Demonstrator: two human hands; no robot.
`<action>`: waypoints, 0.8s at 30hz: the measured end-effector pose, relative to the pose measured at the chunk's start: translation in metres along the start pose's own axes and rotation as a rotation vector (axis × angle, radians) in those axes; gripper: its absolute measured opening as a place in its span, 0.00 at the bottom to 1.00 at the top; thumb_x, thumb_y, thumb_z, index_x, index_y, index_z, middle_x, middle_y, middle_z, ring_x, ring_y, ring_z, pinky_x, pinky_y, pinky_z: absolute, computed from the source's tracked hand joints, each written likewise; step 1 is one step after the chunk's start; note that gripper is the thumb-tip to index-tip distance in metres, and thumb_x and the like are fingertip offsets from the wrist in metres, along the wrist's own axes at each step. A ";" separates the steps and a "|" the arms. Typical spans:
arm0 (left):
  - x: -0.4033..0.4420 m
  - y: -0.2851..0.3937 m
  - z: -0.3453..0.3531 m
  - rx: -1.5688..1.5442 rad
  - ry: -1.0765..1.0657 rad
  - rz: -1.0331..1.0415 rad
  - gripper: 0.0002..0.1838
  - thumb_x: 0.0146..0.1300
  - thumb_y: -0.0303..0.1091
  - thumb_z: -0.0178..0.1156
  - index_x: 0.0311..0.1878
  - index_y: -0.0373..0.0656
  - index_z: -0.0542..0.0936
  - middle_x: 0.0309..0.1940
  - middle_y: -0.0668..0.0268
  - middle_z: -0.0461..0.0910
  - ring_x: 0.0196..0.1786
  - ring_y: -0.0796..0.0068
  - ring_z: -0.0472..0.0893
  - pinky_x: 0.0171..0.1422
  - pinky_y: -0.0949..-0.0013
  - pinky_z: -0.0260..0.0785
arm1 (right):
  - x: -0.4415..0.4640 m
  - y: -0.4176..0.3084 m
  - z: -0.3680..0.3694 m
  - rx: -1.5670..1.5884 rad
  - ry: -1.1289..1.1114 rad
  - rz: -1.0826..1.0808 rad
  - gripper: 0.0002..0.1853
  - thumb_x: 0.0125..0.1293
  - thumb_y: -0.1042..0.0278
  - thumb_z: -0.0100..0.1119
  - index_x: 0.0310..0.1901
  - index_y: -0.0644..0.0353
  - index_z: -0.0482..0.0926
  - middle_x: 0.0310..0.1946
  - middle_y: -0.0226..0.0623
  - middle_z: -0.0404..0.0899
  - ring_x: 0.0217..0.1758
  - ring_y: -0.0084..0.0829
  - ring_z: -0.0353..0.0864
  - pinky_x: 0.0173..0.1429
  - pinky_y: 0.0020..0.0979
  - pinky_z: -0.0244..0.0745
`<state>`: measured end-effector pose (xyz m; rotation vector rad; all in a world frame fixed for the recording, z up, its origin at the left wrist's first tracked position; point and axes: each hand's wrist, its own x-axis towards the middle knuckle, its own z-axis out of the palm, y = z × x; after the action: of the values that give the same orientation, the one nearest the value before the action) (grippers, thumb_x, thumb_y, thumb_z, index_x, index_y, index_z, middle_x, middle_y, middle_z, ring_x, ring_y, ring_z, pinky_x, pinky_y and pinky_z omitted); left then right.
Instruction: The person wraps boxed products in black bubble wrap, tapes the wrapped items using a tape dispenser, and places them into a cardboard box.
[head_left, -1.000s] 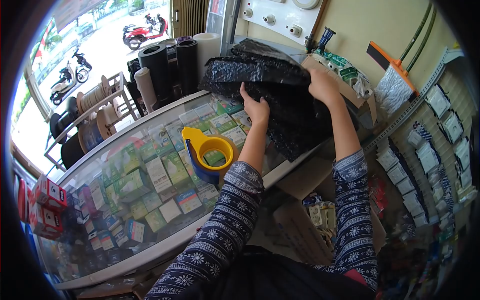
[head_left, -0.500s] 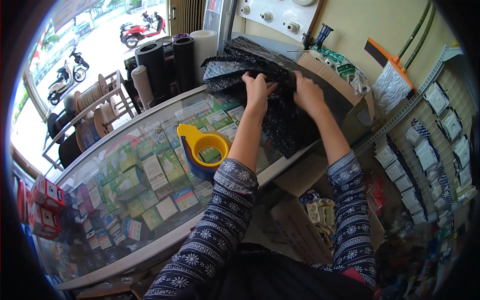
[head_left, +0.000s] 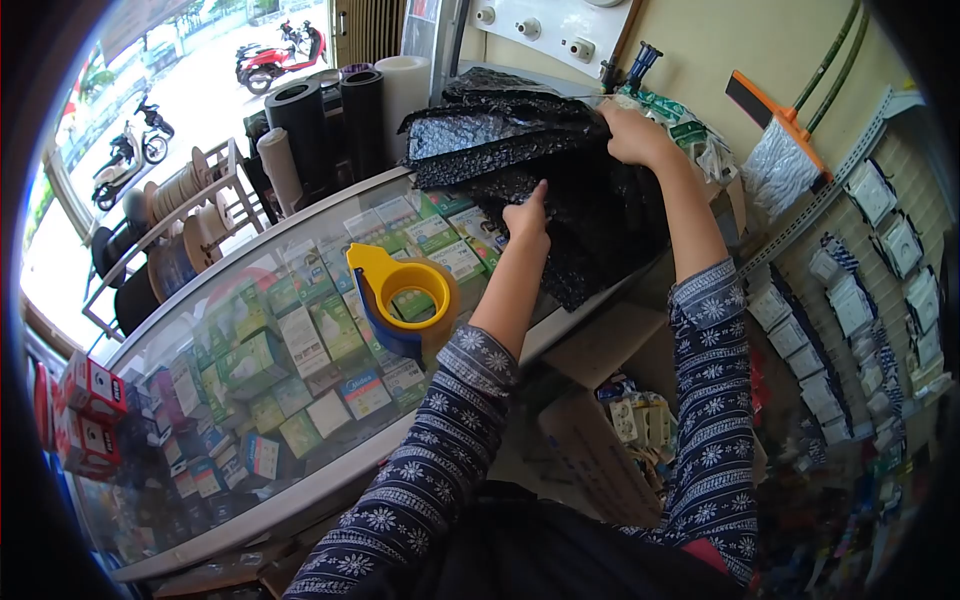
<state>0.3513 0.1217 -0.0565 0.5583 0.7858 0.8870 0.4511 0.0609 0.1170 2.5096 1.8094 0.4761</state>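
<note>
Black bubble wrap [head_left: 500, 140] lies in loose, folded layers across the far right end of the glass counter. My left hand [head_left: 528, 215] is closed on its near layer, with one finger showing along the wrap and the other fingers partly hidden in the black folds. Farther back and to the right, my right hand [head_left: 635, 135] grips the wrap's upper right edge with its fingers bent around it. A yellow and blue tape dispenser [head_left: 440, 318] rests on the glass to the left of my left forearm.
Under the counter's glass top [head_left: 230, 290] are many small boxes. Black rolls [head_left: 365, 125] and a white roll [head_left: 405, 95] stand behind it. Cable spools [head_left: 190, 235] sit on a rack at left. Past the wrap are packaged goods [head_left: 690, 130] and a squeegee [head_left: 780, 130].
My right hand has moved up and away to the wrap's far right edge. My left hand has shifted slightly down and right. The wrap's upper layers now lie more spread out.
</note>
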 end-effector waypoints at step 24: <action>0.009 -0.005 -0.005 1.120 0.097 0.593 0.36 0.47 0.49 0.67 0.45 0.25 0.68 0.41 0.45 0.75 0.46 0.46 0.75 0.57 0.51 0.63 | -0.025 -0.015 -0.008 -0.180 0.087 0.025 0.25 0.53 0.76 0.53 0.55 0.45 0.74 0.41 0.39 0.80 0.47 0.37 0.79 0.49 0.37 0.74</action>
<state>0.3529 0.1270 -0.0664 1.8104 1.2143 0.9540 0.4286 0.0415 0.1161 2.4287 1.6789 0.7251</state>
